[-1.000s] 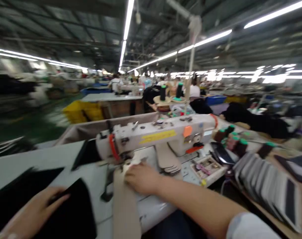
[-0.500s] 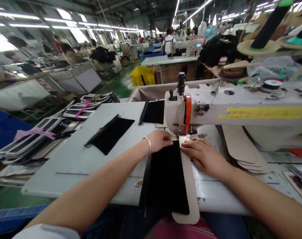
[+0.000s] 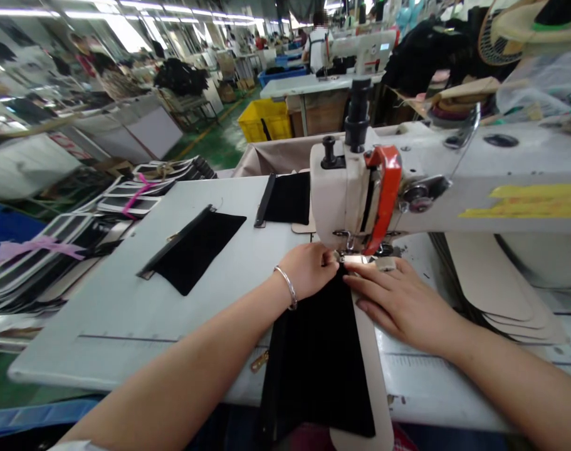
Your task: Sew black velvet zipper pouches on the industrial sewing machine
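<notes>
A black fabric piece [image 3: 320, 369] lies over a beige rounded panel [image 3: 372, 376], both reaching from the needle area of the sewing machine [image 3: 344, 188] down past the table's front edge. My left hand [image 3: 308, 269], with a bangle at its wrist, pinches the far edge of the black fabric close to the presser foot. Flat beside it, my right hand [image 3: 402, 300] rests with fingers stretched over the panel and the fabric's right edge, just right of the needle. A gold zipper pull [image 3: 259, 361] sticks out at the fabric's left side. The fingertips partly hide the fabric's far end.
Two more black pieces lie on the white table: one at left [image 3: 195, 247], another behind the machine head [image 3: 288, 197]. Stacked beige panels [image 3: 496, 282] sit under the machine arm. Tied bundles of framed panels [image 3: 45, 260] stand left of the table. A yellow crate [image 3: 265, 119] is farther back.
The view has moved closer to the machine, which appears larger. Both hands stay at the fabric's far end by the presser foot, and their fingertips are closer together.
</notes>
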`<state>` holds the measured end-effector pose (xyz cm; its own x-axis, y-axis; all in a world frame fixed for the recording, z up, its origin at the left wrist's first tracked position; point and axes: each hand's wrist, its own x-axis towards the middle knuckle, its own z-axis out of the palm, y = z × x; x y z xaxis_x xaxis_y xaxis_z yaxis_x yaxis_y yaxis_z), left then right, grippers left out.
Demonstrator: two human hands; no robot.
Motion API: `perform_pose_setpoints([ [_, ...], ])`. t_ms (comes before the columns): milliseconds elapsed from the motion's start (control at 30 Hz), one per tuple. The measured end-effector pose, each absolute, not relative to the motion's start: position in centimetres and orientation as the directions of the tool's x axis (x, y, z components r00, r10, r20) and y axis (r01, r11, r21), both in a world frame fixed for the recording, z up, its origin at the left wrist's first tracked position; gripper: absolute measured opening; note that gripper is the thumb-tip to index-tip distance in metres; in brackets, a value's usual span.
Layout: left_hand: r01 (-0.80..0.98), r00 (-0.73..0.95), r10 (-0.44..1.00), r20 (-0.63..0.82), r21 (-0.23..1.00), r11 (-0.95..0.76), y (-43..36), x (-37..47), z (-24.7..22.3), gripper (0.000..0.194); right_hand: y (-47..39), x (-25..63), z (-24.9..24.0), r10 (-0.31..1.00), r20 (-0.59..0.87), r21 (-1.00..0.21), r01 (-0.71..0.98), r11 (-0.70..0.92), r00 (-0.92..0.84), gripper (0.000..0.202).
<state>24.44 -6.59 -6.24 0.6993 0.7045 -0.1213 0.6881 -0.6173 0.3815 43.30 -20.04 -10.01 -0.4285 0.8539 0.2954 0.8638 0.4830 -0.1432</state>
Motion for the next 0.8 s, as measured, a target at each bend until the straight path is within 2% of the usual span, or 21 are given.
perform_pose_setpoints([
  [267,0.677,0.703,0.707,-0.079,0.38,-0.631,-6.65,24.58,-6.42,0.016,-20.24,43.43,-9.98,0.854,0.284,-0.126,0.866,0.483,-0.435,0.043],
  [567,0.695,0.689,0.72,-0.08,0.355,-0.626,-6.32,24.76,-6.75,0.018,-20.18,43.31,-9.84,0.861,0.266,-0.114,0.873,0.474,-0.433,0.046],
  [800,0.71,0.683,0.728,-0.061,0.291,-0.641,-6.7,24.85,-6.74,0.019,-20.21,43.16,-9.65,0.86,0.284,-0.116,0.876,0.469,-0.423,0.047],
])
